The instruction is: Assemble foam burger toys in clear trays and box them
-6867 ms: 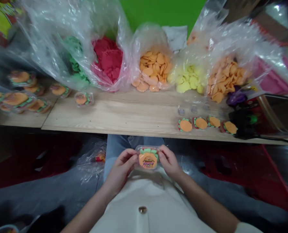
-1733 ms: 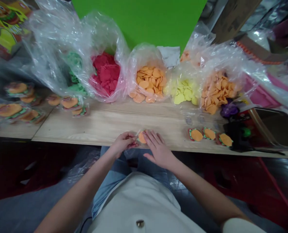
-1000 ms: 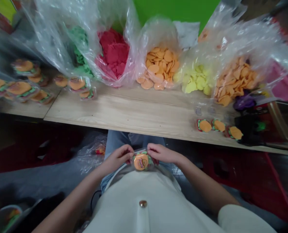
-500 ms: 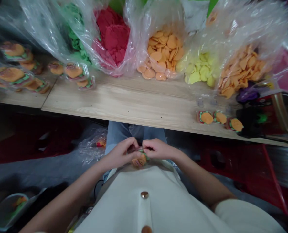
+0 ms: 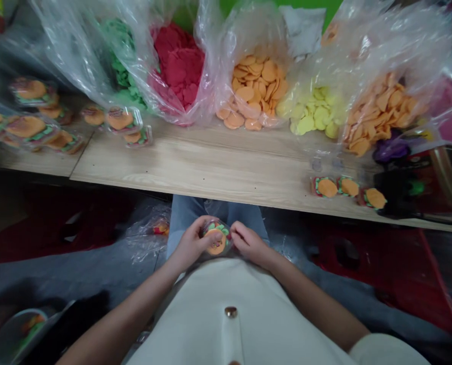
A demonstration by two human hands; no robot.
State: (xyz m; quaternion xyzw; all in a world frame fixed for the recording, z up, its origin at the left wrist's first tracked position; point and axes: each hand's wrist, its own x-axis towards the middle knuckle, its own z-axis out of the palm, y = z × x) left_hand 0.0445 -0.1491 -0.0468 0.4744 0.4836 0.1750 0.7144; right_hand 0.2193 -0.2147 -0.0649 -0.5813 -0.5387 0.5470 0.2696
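The burger toy pack point(image 5: 215, 239) is gripped by the left hand point(image 5: 193, 244), fingers curled closed round it. It is pinched at its right edge by the right hand point(image 5: 249, 243), below the wooden bench point(image 5: 210, 167).

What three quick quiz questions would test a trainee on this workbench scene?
1. True or false: the small burger pack rests on the wooden table.
2. Which bag sits directly right of the red pieces bag? A green, B orange discs bag, C yellow.
3. How many loose burger stacks lie near the table's right end?
Key: 1 false, the left hand and right hand hold it over the lap. 2 B. 3 three.
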